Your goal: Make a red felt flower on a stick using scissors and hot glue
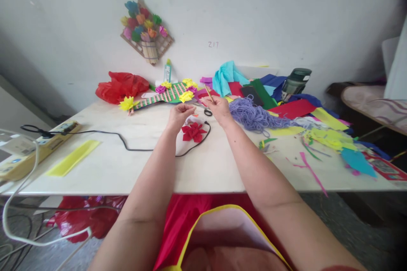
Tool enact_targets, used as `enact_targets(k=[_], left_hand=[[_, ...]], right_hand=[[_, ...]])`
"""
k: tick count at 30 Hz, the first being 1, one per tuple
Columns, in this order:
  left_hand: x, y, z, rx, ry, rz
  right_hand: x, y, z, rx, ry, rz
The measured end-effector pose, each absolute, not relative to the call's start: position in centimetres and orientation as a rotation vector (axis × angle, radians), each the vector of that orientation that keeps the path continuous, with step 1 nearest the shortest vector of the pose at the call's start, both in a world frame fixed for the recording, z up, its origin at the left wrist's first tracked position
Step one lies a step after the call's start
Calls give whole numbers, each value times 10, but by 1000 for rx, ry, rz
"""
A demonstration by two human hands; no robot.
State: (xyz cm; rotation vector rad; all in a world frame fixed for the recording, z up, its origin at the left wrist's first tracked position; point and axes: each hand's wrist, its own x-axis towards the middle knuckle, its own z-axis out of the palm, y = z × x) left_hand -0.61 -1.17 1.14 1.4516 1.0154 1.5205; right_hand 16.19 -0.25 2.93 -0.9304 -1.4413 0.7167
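Observation:
Both arms reach forward over the white table. My right hand (218,109) is closed around a thin wooden stick (209,92) that points up and to the left. Its fingers are pinched, and the stick's lower end is hidden by them. My left hand (181,115) is closed too, fingertips together; whatever they hold, if anything, is too small to name. A small orange-and-white bit lies just beside those fingertips. Between the wrists a red paper flower (193,132) rests on the table. Black scissor-like handles (207,112) show just below the right fingers.
A striped woven piece with yellow and purple flowers (168,94) lies behind my left hand, beside a red plastic bag (122,87). Purple yarn (254,114) and coloured paper sit right. A black cable (127,146) runs from the power strip (60,135). A dark bottle (297,81) stands behind.

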Motion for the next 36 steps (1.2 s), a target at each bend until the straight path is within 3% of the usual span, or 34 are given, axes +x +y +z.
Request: enact_targets(k=[10, 21, 26, 36], left_hand=[[-13, -6, 16, 1341, 1182, 1699], [-24, -5, 16, 1261, 1217, 1815], [-30, -9, 18, 1216, 1217, 1794], [-61, -1, 25, 1098, 1957, 1734]], right_hand=[[159, -9, 31, -1073, -1547, 760], [170, -7, 30, -1589, -1785, 212], [175, -12, 37, -1632, -1816, 225], [177, -3, 26, -1675, -1851, 196]])
